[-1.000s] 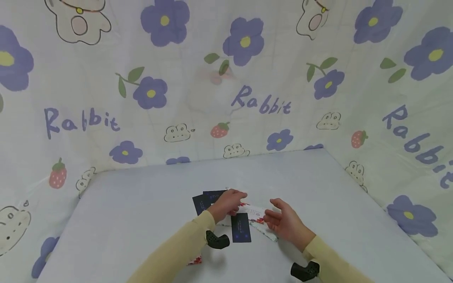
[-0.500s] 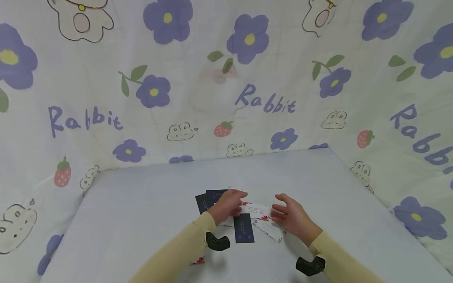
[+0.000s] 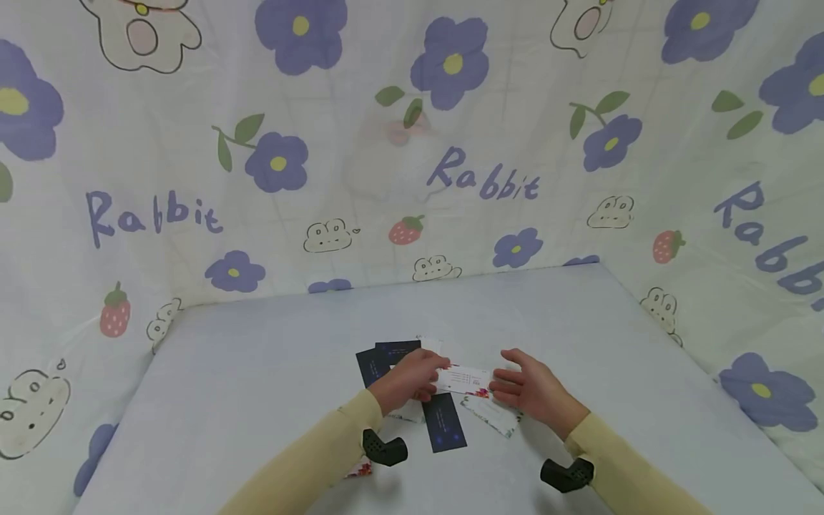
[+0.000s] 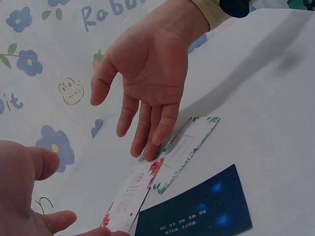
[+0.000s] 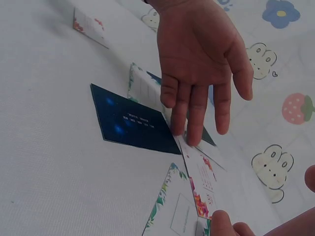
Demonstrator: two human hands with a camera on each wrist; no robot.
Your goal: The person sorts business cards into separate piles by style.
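Observation:
My left hand [image 3: 407, 379] lies over the cards, its straight fingers at the left end of a white card with red flowers [image 3: 465, 380]. At that card's other end, the straight fingertips of my right hand [image 3: 541, 392] sit beside the flowered corner. Between the hands, a dark blue card [image 3: 444, 423] with pale print lies slightly tilted, nearer me. A white card with a green leaf border [image 3: 491, 415] angles below the right fingers. Another leaf-bordered card [image 5: 143, 87] is partly hidden by the left hand. Neither hand grips a card; both palms show in the wrist views.
Two more dark cards [image 3: 370, 368] overlap left of the left hand. Another red-flowered card [image 3: 362, 468] pokes out beyond the left sleeve. The white tabletop [image 3: 257, 386] meets a patterned curtain [image 3: 360, 157] at the back and sides.
My right hand has moved right, and the leaf-bordered card near it has slid right and shows more. The dark blue card has shifted toward me and tilted. My left hand has moved slightly left.

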